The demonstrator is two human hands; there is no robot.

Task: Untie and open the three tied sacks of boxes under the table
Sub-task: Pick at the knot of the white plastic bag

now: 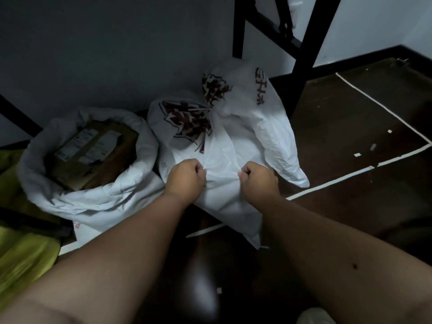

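A white woven sack with dark red printed characters (233, 127) lies on the floor in the middle, its mouth end bunched and twisted near the top. My left hand (187, 178) and my right hand (258, 181) each grip a fold of its white fabric, a short gap apart, near the sack's front. To the left stands a second white sack (98, 197) with its mouth rolled down and open; brown cardboard boxes with labels (93, 148) show inside it. A third sack is not clearly in view.
A yellow-green bag (25, 251) lies at the far left. Black table legs (304, 57) rise behind the sacks on the right. The dark wood floor (350, 136) carries white tape lines. A grey wall stands close behind.
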